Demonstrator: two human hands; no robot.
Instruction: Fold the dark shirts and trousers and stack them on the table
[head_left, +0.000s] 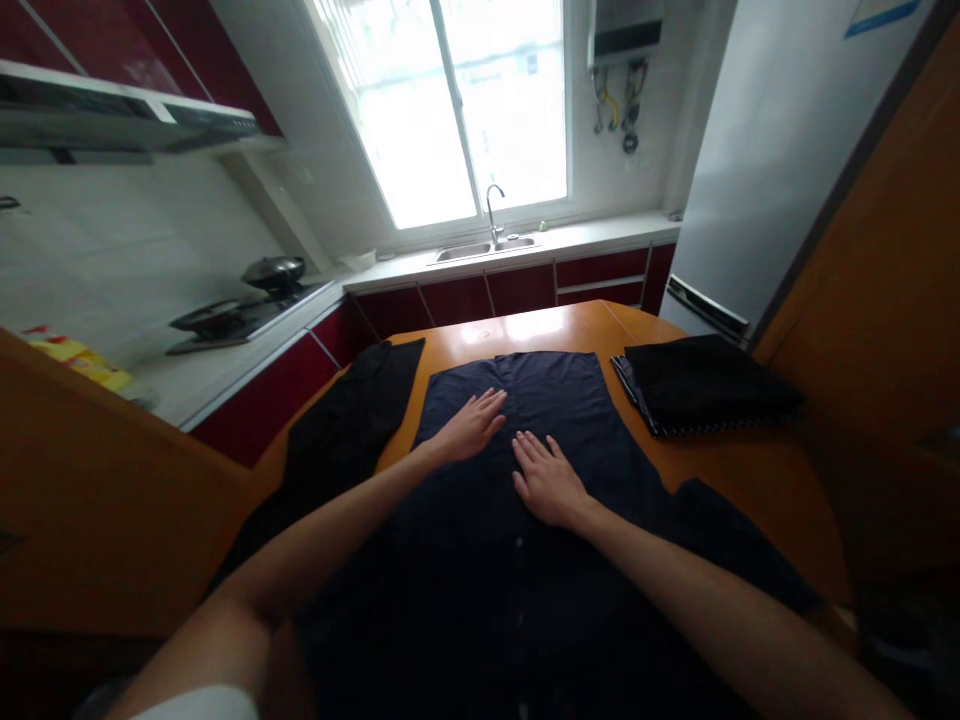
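A dark navy button-up shirt (pixel 577 400) lies spread over the wooden table (pixel 480 337), its line of small buttons running down the middle toward me. My left hand (pixel 470 427) rests palm down on the cloth just left of that line, fingers stretched out. Lower and to the right, my right hand (pixel 549 482) is also flat on the shirt with its fingers extended. Neither hand grips anything. One sleeve (pixel 739 545) reaches out to the right edge. The part of the shirt nearest me is dark and hard to make out.
Black clothing (pixel 352 410) lies along the table's left side. Folded dark cloths (pixel 705 385) are stacked at the right. Beyond are a sink (pixel 465 250) under a window, a stove (pixel 259 312) with pans at left, and a fridge (pixel 772 150) at right.
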